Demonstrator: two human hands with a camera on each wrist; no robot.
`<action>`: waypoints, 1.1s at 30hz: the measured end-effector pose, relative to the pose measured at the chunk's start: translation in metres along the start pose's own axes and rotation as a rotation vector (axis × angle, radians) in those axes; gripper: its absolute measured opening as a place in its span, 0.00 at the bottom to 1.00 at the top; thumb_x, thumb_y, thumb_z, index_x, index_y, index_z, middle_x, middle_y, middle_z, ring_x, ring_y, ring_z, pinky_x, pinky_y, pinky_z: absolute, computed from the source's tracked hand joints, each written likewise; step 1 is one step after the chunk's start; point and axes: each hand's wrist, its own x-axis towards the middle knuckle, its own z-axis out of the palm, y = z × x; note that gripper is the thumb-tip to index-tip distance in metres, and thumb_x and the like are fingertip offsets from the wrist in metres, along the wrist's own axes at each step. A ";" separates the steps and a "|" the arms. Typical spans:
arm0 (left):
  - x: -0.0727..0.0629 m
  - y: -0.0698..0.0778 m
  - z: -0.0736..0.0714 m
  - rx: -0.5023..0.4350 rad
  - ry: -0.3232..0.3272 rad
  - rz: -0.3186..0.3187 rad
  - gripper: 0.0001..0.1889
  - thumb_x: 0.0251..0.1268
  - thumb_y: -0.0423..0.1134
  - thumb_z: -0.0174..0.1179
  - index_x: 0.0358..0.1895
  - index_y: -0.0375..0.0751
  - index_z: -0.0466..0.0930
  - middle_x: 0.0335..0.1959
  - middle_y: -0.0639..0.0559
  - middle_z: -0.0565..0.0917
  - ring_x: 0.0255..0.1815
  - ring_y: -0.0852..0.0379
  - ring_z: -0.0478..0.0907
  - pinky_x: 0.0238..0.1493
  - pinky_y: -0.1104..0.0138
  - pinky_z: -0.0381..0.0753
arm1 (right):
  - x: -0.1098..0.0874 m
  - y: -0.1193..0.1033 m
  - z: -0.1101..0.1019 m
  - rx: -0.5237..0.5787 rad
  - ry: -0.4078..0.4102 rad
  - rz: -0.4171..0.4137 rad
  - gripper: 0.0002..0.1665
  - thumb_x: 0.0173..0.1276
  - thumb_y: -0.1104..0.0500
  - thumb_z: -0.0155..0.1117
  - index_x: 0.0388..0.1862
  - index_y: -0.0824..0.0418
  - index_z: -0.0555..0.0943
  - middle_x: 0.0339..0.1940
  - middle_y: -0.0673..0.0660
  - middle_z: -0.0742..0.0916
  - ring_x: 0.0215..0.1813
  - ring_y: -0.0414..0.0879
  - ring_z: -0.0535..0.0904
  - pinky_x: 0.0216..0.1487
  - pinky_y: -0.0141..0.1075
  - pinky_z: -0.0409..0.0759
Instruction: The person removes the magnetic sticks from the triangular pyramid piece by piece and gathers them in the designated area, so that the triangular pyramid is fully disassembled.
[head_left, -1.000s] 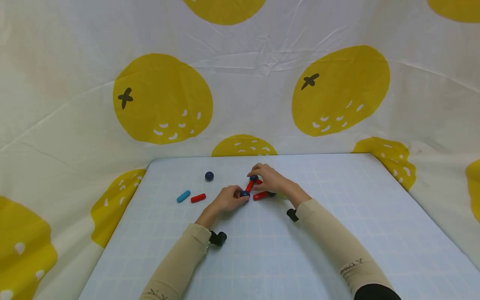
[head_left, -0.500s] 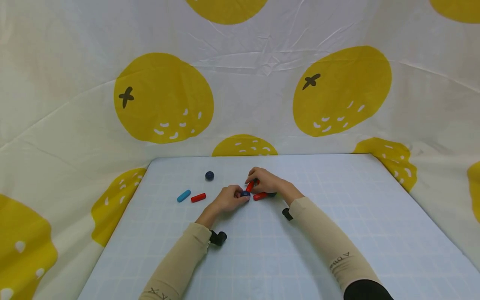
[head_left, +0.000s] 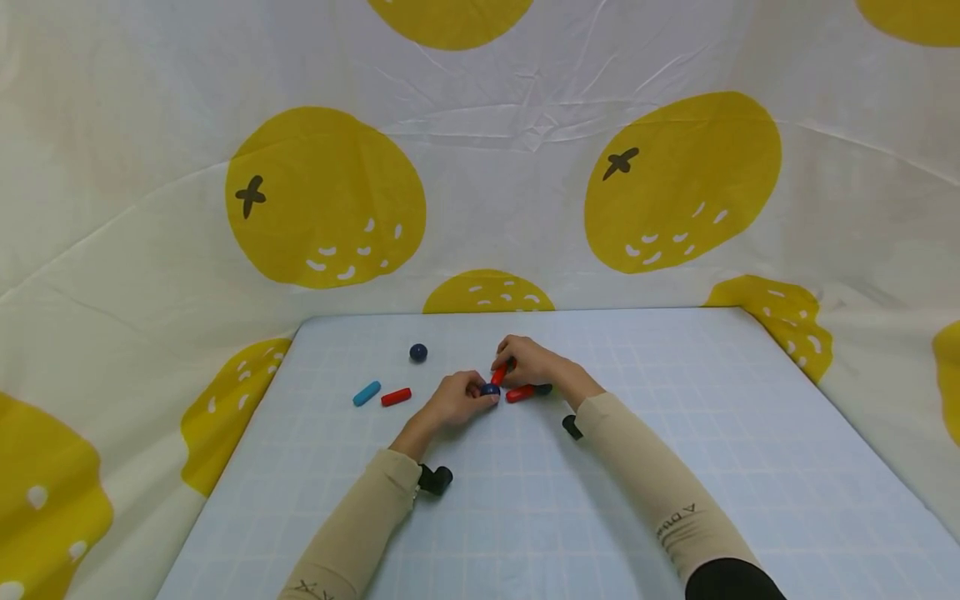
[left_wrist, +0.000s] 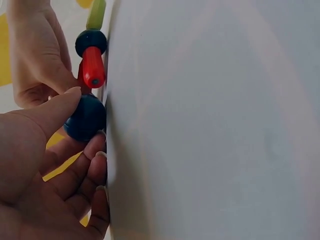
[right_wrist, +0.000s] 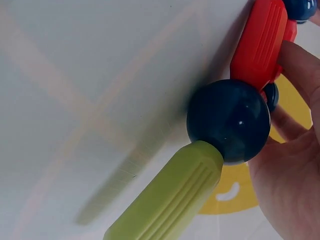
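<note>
My left hand (head_left: 453, 398) pinches a dark blue ball (left_wrist: 86, 117) between thumb and fingertips, low over the table. From that ball a red rod (head_left: 499, 374) runs away from me, and my right hand (head_left: 534, 363) holds it with curled fingers. Another blue ball (right_wrist: 271, 96) shows partly behind the pieces in the right wrist view, close to the right fingers. Nearer to me, a second red rod (right_wrist: 259, 42) joins a large dark blue ball (right_wrist: 228, 121). A yellow-green rod (right_wrist: 170, 195) sticks out from that ball's other side, mostly hidden by the right hand in the head view.
Left of the hands lie a light blue rod (head_left: 367, 393) and a loose red rod (head_left: 396, 397). Behind them sits a single dark blue ball (head_left: 418, 352). A pale checked cloth covers the table (head_left: 480, 517), and a patterned curtain (head_left: 495, 192) hangs beyond its far edge.
My right hand has moved slightly left and towards me, its fingers now over the red rod and covering the far ball. My left hand stays on its ball.
</note>
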 end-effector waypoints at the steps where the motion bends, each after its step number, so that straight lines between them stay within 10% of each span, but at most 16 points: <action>1: 0.000 0.000 0.000 -0.003 -0.001 0.002 0.15 0.70 0.47 0.67 0.48 0.39 0.82 0.33 0.50 0.78 0.37 0.53 0.73 0.40 0.64 0.72 | 0.000 0.000 0.000 -0.001 -0.001 0.003 0.15 0.66 0.65 0.72 0.52 0.62 0.89 0.61 0.63 0.80 0.62 0.56 0.76 0.64 0.45 0.77; 17: -0.007 -0.008 -0.005 0.016 -0.026 0.035 0.17 0.67 0.50 0.70 0.50 0.43 0.84 0.34 0.51 0.80 0.39 0.53 0.75 0.43 0.63 0.76 | 0.000 -0.001 0.006 0.000 0.010 0.022 0.15 0.66 0.65 0.72 0.52 0.62 0.89 0.61 0.63 0.81 0.60 0.56 0.76 0.62 0.45 0.78; 33: -0.037 -0.049 -0.089 0.028 0.260 0.039 0.22 0.68 0.47 0.69 0.56 0.35 0.80 0.38 0.46 0.80 0.41 0.49 0.76 0.41 0.63 0.78 | -0.004 -0.001 0.005 -0.053 -0.024 0.015 0.20 0.69 0.63 0.68 0.60 0.60 0.85 0.68 0.65 0.75 0.67 0.58 0.70 0.65 0.46 0.73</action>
